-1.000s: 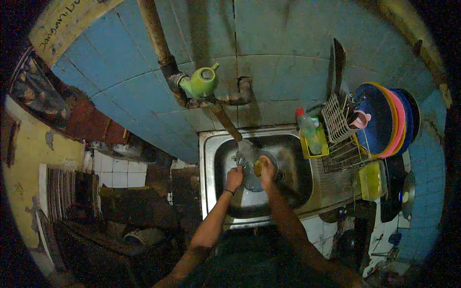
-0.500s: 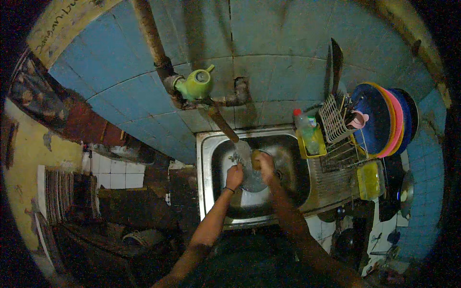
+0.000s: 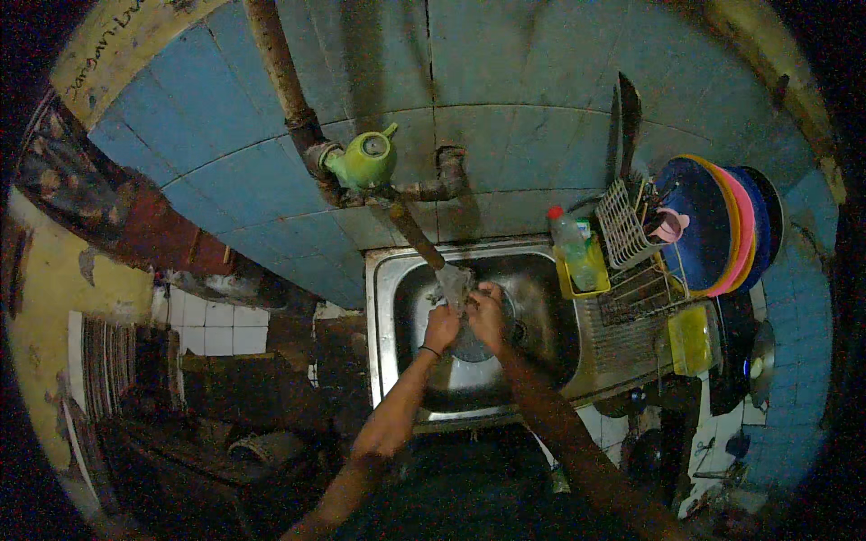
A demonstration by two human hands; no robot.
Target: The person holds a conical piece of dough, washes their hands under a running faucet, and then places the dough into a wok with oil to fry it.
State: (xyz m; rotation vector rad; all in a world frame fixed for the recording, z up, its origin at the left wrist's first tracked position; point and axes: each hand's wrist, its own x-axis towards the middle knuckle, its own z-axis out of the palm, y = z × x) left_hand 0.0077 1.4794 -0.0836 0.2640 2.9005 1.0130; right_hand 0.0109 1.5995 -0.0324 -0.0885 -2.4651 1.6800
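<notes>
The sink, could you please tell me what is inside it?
Left hand and right hand over a round greyish object; they cover part of it and whatever they may hold.

The sink is smooth, shiny metal — the bottle clear, glossy plastic, the tap plastic-looking, the pipe rough and matt.

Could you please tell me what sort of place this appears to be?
It looks like a kitchen's washing-up corner, probably in a home: a metal sink below a green tap, with a utensil rack and large, round, colourful dishware to its right.
</notes>
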